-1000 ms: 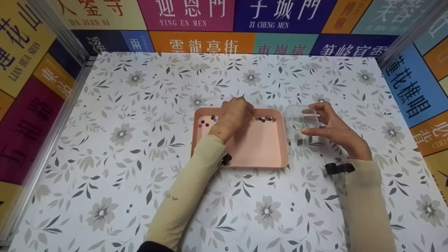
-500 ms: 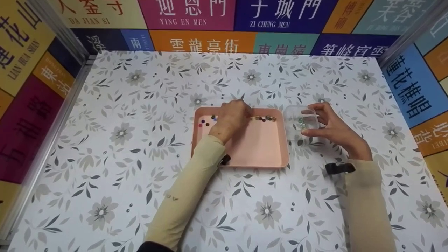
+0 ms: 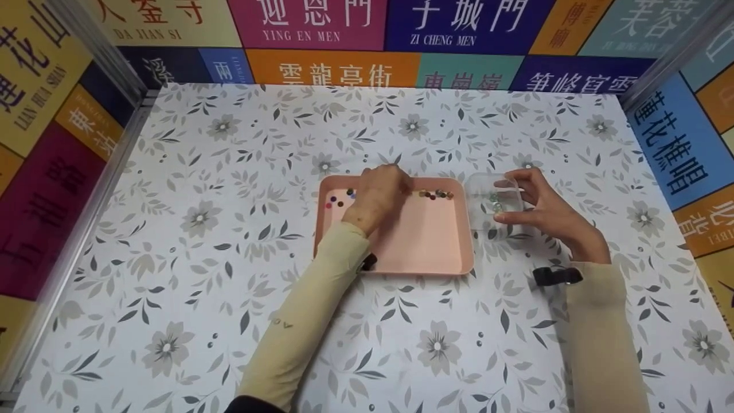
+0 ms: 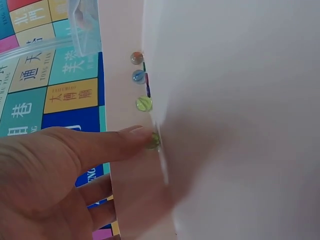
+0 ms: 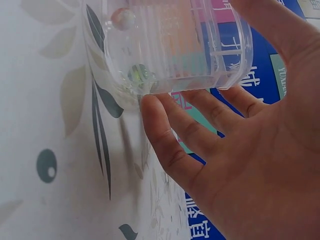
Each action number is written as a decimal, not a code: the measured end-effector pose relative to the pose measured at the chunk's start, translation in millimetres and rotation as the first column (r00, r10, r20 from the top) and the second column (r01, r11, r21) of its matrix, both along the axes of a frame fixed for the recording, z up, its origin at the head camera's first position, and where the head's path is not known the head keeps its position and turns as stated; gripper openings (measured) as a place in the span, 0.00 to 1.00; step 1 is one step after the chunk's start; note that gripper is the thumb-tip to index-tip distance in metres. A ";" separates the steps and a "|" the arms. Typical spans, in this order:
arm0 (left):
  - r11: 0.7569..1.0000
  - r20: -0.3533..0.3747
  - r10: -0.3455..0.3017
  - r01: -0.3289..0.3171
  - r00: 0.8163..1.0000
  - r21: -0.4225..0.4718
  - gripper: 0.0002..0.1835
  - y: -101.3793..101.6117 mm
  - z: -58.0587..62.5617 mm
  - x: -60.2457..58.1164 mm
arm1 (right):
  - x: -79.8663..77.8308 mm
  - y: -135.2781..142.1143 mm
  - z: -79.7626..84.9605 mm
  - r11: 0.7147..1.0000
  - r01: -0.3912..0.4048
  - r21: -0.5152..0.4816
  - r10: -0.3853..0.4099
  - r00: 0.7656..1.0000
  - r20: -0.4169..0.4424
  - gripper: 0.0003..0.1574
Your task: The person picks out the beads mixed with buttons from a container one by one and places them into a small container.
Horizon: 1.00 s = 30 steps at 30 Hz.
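A shallow pink tray (image 3: 424, 244) lies on the table in the head view. Over its far side, my left hand (image 3: 379, 195) bends down, hiding its fingertips there. In the left wrist view, the thumb (image 4: 115, 145) presses against a yellow-green marble (image 4: 153, 142) by the tray wall; the index finger is hidden. Another yellow-green marble (image 4: 144, 104) and two more lie in line beyond it. To the right of the tray, my right hand (image 3: 553, 215) holds a clear plastic box (image 3: 480, 201) between thumb and fingers. Inside sit a green marble (image 5: 138, 74) and a reddish-white marble (image 5: 123, 19).
Several small coloured round pieces (image 3: 334, 199) lie in the tray's far left corner. A floral cloth (image 3: 229, 321) covers the table. Printed panels (image 3: 332, 69) rise behind it and at both sides. Black straps with small cameras (image 3: 556, 276) are on the wrists.
My left hand has dipped very slightly at the tray's far side. The right hand and the clear box have stayed in place.
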State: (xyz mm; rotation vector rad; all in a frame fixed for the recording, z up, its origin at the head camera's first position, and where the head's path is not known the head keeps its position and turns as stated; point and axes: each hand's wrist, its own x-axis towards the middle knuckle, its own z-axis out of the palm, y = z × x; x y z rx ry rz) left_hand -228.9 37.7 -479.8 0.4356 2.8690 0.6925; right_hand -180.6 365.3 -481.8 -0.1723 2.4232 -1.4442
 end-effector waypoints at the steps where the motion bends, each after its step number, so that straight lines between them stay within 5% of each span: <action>1: 1.000 -0.002 0.000 0.000 1.000 0.004 0.12 -0.3 -0.4 0.2 | 0.0 -0.1 0.3 1.000 0.002 0.000 -0.002 1.000 0.006 0.50; 14: 0.999 -0.025 0.016 -0.017 1.000 -0.037 0.14 0.8 -3.6 0.3 | -0.3 -0.3 0.4 1.000 0.003 0.000 -0.003 1.000 0.013 0.50; 21: 0.999 -0.094 -0.007 0.004 0.996 -0.034 0.14 -2.7 -6.8 0.3 | 0.2 0.8 1.0 1.000 0.013 0.001 -0.013 0.999 0.036 0.51; 30: 1.000 -0.064 -0.022 0.021 0.998 -0.003 0.09 -4.8 -6.9 0.3 | 0.9 0.7 0.5 1.000 0.005 -0.005 -0.005 1.000 0.014 0.49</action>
